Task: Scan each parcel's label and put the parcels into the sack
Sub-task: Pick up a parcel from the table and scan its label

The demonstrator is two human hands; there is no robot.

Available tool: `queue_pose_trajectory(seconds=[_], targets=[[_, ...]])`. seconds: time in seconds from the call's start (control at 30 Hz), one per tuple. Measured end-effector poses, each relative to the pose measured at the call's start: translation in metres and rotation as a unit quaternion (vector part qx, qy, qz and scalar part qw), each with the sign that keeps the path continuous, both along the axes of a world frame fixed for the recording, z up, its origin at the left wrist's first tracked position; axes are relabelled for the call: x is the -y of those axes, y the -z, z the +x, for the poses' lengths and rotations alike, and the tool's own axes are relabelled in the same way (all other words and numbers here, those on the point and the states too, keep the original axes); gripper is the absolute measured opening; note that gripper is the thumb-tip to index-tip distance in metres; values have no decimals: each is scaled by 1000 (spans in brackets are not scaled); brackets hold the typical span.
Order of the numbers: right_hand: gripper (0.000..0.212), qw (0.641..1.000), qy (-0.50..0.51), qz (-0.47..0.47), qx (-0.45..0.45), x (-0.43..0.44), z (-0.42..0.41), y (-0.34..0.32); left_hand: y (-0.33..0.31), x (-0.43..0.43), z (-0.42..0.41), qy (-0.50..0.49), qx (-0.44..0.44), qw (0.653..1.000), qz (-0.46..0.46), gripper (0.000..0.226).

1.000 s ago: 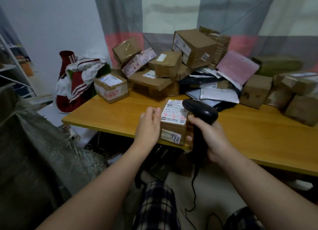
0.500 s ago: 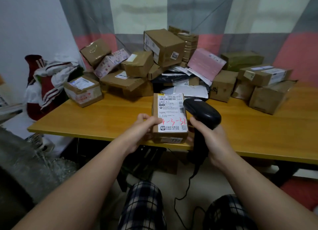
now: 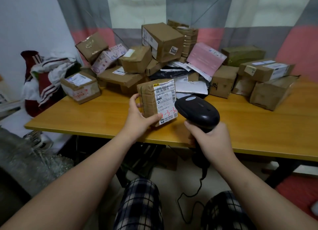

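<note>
At frame centre our left hand [image 3: 137, 117] grasps a labelled parcel [image 3: 157, 101]; our right hand [image 3: 212, 138] grips the scanner [image 3: 197, 111] beside it.

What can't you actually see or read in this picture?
- Head view: the scanner head covers the right edge of the held parcel's label; its small print is too small to read.
- The scanner's window faces away, so no beam shows.
- The sack is cut off by the left edge; its mouth is unseen.
- The right hand hides the scanner's trigger.
</note>
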State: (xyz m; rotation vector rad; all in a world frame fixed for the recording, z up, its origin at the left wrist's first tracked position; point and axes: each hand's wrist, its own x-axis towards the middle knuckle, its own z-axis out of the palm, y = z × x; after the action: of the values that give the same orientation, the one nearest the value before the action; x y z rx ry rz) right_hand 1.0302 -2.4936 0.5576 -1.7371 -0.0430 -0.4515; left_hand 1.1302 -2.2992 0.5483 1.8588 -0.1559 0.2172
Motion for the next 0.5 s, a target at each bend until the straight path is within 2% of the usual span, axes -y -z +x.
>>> queue_pose_trajectory(seconds=[0.1,0.5], targets=[[21,1000,-5,-1,-11,1,-1,1,-1,2,3,-5,-1,1000,20,101],[18,999,-32,24,-7,1,-2,-2,-3,5,0,0,16,1000,24,103]])
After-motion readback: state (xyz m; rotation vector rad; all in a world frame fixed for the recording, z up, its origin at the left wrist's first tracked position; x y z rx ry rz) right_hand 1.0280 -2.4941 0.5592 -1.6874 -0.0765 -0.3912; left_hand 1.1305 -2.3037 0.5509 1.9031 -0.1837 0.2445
